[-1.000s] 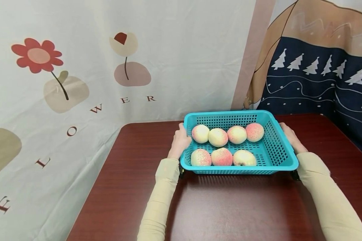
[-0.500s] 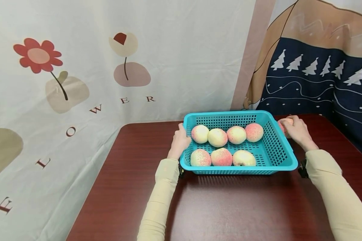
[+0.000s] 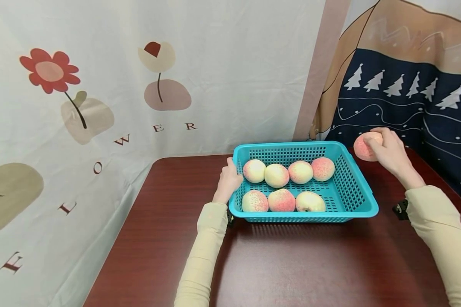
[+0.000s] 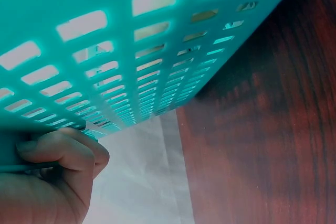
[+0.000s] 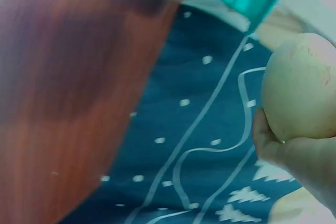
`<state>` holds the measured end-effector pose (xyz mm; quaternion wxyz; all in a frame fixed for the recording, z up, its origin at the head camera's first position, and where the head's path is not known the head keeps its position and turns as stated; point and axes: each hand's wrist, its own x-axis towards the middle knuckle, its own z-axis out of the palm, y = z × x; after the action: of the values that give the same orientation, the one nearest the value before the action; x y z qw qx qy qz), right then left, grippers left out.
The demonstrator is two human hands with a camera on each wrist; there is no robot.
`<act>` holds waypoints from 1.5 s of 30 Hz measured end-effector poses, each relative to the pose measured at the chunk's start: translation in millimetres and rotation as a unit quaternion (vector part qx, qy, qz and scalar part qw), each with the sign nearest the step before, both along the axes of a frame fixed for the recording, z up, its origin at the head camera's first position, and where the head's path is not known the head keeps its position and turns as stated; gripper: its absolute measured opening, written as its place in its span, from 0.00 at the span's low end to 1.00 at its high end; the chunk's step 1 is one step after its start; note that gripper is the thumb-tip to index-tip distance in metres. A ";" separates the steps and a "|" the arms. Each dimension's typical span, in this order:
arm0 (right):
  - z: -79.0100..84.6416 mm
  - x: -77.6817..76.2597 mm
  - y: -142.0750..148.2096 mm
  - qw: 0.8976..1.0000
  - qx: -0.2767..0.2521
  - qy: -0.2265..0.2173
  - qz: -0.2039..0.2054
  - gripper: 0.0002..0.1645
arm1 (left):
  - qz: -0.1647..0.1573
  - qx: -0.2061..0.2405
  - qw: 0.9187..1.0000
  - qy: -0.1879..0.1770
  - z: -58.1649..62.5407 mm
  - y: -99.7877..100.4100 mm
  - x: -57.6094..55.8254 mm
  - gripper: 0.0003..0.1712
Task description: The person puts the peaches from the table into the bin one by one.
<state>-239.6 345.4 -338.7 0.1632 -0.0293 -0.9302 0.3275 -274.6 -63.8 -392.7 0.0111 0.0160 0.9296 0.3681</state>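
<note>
A turquoise perforated plastic basket [image 3: 353, 214] stands on the table with two rows of peaches inside, among them a yellowish peach [image 3: 310, 201] at the front. My left hand [image 3: 229, 181] grips the basket's left rim; the left wrist view shows its fingers [image 4: 73, 153] curled over that edge. Beyond the basket's right side, my right hand [image 3: 392, 154] holds a pink peach [image 3: 366, 147] raised above the table. The right wrist view shows this peach [image 5: 302, 87] close up, with fingers [image 5: 268, 140] around its underside.
The dark red wooden table [image 3: 169, 213] reaches back to a pale curtain [image 3: 234, 85] with flower prints. A navy cloth [image 3: 380, 115] with white trees hangs behind the right side, close to the raised peach.
My right hand left the basket's right rim, took hold of a peach beside the basket and lifted it up and to the right. My left hand has stayed on the left rim.
</note>
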 end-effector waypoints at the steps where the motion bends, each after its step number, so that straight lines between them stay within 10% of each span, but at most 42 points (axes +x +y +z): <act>1: 3.2 1.6 -3.3 1.000 0.004 0.003 0.011 0.32 | 0.000 0.000 1.000 0.000 0.1 0.1 -0.1 0.36; 20: 2.0 24.6 -55.5 0.963 0.159 -0.097 0.196 0.27 | -0.004 -0.001 1.000 0.000 -2.5 0.8 -1.1 0.36; 45: -32.5 36.1 -80.2 0.920 0.247 -0.130 0.273 0.22 | -0.004 -0.006 1.000 0.001 -1.1 0.7 -1.4 0.37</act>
<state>-203.5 265.2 -371.2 -0.0529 0.2251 -0.9664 0.1122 -276.0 -63.2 -393.8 0.0111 0.0197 0.9317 0.3625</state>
